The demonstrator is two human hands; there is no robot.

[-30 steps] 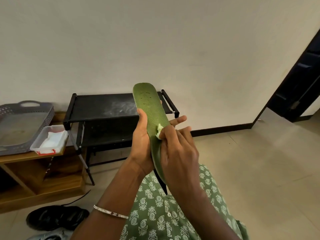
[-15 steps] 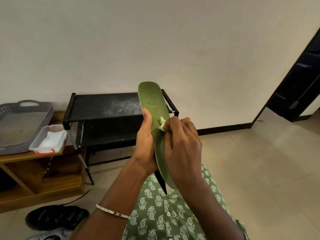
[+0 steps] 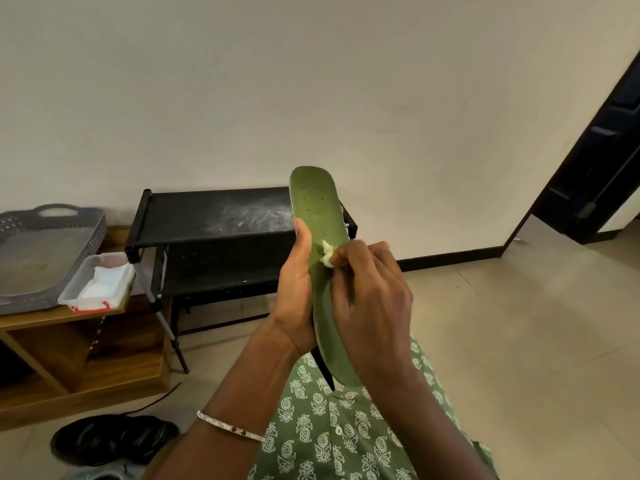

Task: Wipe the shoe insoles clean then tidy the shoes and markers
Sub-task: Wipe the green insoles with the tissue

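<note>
A green shoe insole (image 3: 317,213) stands nearly upright in front of me. My left hand (image 3: 294,292) grips its left edge, thumb pointing up along it. My right hand (image 3: 374,306) pinches a small white wipe (image 3: 326,255) and presses it against the insole's face, a little above its middle. The lower part of the insole is hidden behind my right hand. A black shoe (image 3: 114,439) lies on the floor at the lower left, with a lighter shoe (image 3: 100,474) just showing at the bottom edge. No markers are in sight.
A black metal shoe rack (image 3: 214,216) stands against the wall behind the insole. Left of it is a low wooden shelf (image 3: 83,348) bearing a grey basket tray (image 3: 20,289) and a clear tub (image 3: 69,299) of white wipes. A dark door (image 3: 595,168) is at the right.
My right hand has slid the wipe up the insole, from near its middle toward the upper part. Both hands and the insole have shifted a little to the right.
</note>
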